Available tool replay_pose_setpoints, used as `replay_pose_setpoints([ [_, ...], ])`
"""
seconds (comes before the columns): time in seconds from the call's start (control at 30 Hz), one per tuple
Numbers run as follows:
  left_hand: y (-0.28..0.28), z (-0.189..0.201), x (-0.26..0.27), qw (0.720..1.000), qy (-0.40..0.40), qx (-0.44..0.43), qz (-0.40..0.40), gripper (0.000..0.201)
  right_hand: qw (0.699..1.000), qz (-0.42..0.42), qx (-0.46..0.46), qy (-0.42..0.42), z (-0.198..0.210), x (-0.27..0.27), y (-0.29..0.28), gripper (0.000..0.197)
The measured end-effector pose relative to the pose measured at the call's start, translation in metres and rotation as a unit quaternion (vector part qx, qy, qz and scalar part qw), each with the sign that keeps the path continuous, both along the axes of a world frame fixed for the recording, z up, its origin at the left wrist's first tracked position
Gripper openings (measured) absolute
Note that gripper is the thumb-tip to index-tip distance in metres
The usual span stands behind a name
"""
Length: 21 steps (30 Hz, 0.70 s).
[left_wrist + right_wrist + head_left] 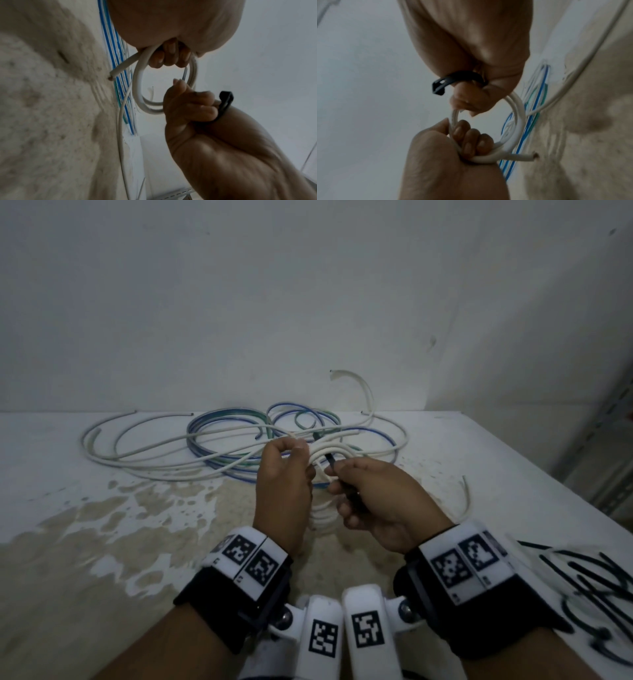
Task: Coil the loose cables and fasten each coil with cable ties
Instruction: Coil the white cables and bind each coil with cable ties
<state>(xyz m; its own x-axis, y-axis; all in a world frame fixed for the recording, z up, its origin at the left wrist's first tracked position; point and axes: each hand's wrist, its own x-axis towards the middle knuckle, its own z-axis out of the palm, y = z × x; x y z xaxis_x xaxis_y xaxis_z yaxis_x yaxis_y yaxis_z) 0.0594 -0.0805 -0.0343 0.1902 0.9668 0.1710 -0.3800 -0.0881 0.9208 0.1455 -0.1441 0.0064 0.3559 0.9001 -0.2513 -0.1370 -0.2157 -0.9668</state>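
My left hand point(291, 455) grips a small coil of white cable point(330, 455) above the table, fingers curled through its loops point(137, 88). The coil's cut end point(529, 157) sticks out beside the left fingers point(467, 139). My right hand point(339, 479) holds a black cable tie point(330, 458) in its curled fingers, right against the coil. The tie's head point(225, 99) pokes out past the knuckles point(452, 79), and the right fingertips point(464, 106) touch a strand of the coil. Loose white cables point(137, 455) and blue-green cables point(222, 419) lie behind on the table.
A pile of black cable ties point(596, 587) lies at the right near the table edge. The white tabletop point(102, 525) is stained brown in front. A wall point(308, 302) closes the back, and a metal shelf frame point(603, 422) stands at the far right.
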Motion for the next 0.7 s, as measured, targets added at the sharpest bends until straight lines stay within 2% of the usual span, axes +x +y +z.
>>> replay_pose_setpoints([
  [0.1,0.0,0.0,-0.001,0.997,-0.004,-0.034,-0.068,0.025,0.996,0.01,0.008,0.084,-0.001,0.002,0.002,0.019],
  [0.2,-0.001,0.002,-0.004,0.993,0.003,-0.041,-0.108,0.037,0.991,0.042,0.025,0.122,-0.001,0.003,0.004,0.02],
  [0.37,0.014,-0.005,-0.009,0.995,-0.046,-0.068,-0.056,0.028,0.986,0.109,0.053,0.112,0.003,0.001,0.0,0.027],
  [0.43,0.022,-0.008,-0.012,0.998,-0.022,-0.059,-0.013,0.025,0.989,0.128,0.064,0.035,0.005,0.001,-0.004,0.019],
  [0.5,0.026,-0.007,-0.015,0.999,0.003,-0.046,0.014,0.027,0.984,0.124,0.078,-0.105,0.007,0.001,-0.006,0.008],
  [0.57,0.026,-0.006,-0.016,0.999,0.023,-0.026,0.012,0.027,0.97,0.104,0.097,-0.196,0.006,0.0,-0.003,0.012],
  [0.7,0.024,-0.005,-0.013,0.993,0.107,0.029,0.041,0.007,0.968,0.097,0.123,-0.195,0.005,-0.002,0.008,0.018],
])
